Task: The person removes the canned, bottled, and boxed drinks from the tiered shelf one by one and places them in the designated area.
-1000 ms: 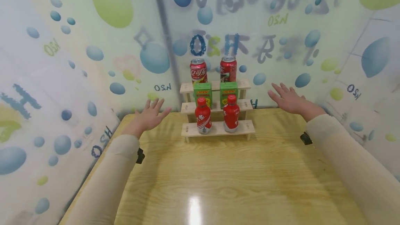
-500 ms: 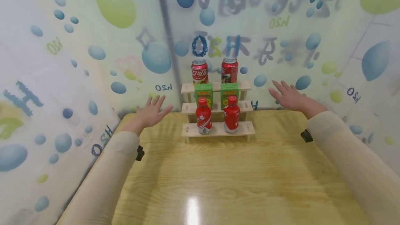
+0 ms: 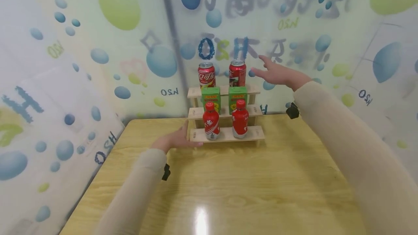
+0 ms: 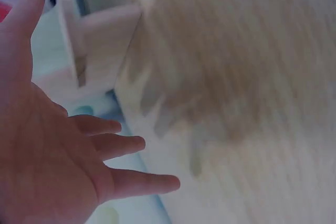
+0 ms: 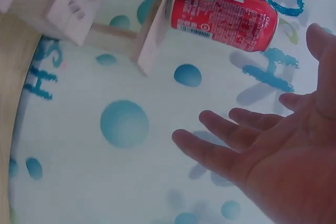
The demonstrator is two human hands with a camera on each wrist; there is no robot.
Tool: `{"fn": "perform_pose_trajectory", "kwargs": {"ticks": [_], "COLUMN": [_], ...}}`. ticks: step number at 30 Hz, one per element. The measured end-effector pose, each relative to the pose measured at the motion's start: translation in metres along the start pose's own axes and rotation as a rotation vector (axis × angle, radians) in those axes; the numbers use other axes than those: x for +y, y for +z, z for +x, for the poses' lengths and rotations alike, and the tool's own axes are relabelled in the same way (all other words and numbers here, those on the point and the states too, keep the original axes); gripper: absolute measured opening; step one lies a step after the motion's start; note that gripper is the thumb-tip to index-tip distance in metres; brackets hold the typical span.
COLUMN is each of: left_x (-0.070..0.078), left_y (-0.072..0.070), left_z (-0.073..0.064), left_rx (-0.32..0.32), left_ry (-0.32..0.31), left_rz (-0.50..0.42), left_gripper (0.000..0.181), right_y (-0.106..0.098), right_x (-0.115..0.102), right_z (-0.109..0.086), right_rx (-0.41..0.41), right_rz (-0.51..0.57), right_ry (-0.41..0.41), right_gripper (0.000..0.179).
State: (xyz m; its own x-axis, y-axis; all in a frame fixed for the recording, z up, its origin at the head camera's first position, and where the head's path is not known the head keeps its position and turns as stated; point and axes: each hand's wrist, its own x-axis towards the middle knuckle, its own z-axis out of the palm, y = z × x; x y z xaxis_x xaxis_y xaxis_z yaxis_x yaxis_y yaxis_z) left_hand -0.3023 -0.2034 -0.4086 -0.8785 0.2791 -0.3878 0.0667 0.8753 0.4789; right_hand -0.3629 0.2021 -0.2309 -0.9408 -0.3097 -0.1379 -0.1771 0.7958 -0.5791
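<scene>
A three-step wooden rack (image 3: pixel 225 140) stands at the back of the table. Two red cans, the left (image 3: pixel 206 74) and the right (image 3: pixel 237 72), are on its top step. Two green boxes, one left (image 3: pixel 209 95) and one right (image 3: pixel 237 94), occupy the middle step. On the lowest step stand two red bottles, left (image 3: pixel 211 120) and right (image 3: pixel 240 119). My left hand (image 3: pixel 176 139), fingers spread, is beside the left end of the lowest step; contact cannot be told. To the right of the right can, my right hand (image 3: pixel 277 73) reaches with straight fingers, apart from it.
A wood-grain table (image 3: pixel 209 180) spreads in front of the rack. Close behind the rack rises a pale wall (image 3: pixel 130 46) printed with drops and letters, and similar panels flank both sides. Dark wrist cameras hang under both sleeves.
My left hand has moved right and down toward the lowest step. The right hand has moved left and up toward the right can. Rack and drinks have stayed in place.
</scene>
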Motion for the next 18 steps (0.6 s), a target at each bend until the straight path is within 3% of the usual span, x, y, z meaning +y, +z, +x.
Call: {"fn": "perform_pose_trajectory", "kwargs": {"ticks": [6,13,18], "left_x": [0.006,0.015,0.02], "left_y": [0.02,0.026,0.028], "left_z": [0.013,0.017,0.016], "left_rx": [-0.001,0.057,0.055], "left_ry": [-0.071,-0.089,-0.145], "left_rz": [0.056,0.014,0.012], "left_gripper": [0.135,0.13,0.129], "right_y": [0.008,0.021,0.034], "right_x": [-0.018,-0.03,-0.03], "right_z": [0.03,0.055,0.061], "right_rx": [0.025,0.11,0.165], "right_rz": [0.184,0.363,0.495], "right_ry": [0.006,0.006,0.026], "right_gripper": [0.099,0.097,0.096]}}
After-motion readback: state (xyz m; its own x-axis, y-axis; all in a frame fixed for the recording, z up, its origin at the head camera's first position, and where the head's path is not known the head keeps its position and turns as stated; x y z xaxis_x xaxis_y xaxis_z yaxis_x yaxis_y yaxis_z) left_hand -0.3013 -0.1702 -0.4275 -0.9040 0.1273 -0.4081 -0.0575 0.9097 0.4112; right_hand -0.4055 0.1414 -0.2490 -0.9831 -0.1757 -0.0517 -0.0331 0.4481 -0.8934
